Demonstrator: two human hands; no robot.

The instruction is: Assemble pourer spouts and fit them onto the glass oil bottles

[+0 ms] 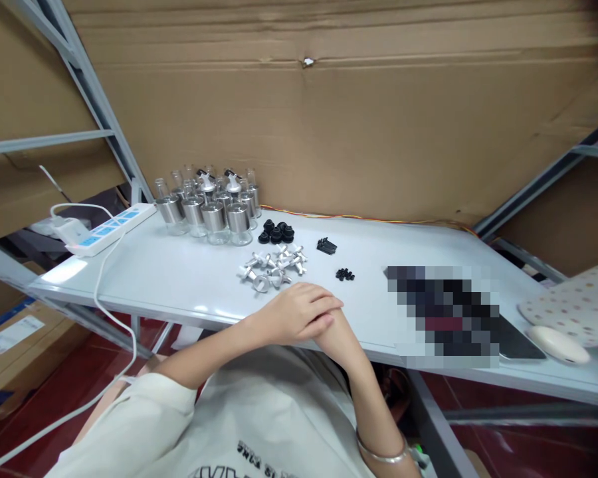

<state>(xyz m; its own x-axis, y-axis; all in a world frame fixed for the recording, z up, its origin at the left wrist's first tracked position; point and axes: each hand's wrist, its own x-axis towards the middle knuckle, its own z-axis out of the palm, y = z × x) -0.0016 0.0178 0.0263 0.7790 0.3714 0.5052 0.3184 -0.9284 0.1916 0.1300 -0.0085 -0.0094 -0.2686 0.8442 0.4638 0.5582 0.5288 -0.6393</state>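
At the table's front edge my left hand (pixel 299 311) lies across my right hand (pixel 333 335), its fingers stretched over the back of it. The right hand's fingers are hidden underneath. Closest to my hands is a pile of silver-white pourer spouts (pixel 274 265). Behind it sit several black ribbed stoppers (pixel 277 232). Small black caps (pixel 345 274) and a bunch of thin black flap pieces (pixel 326 245) lie to the right. Glass bottles with metal sleeves (pixel 214 219) stand in rows at the back left; two of them have pourer spouts (pixel 233 180) fitted.
A white power strip (pixel 114 229) with a plugged-in adapter lies at the table's left end, its cable hanging over the front. A pixelated dark flat object (pixel 443 315), a cream oval item (pixel 559 344) and dotted fabric (pixel 578 302) are at right. Cardboard (pixel 339 133) walls the back.
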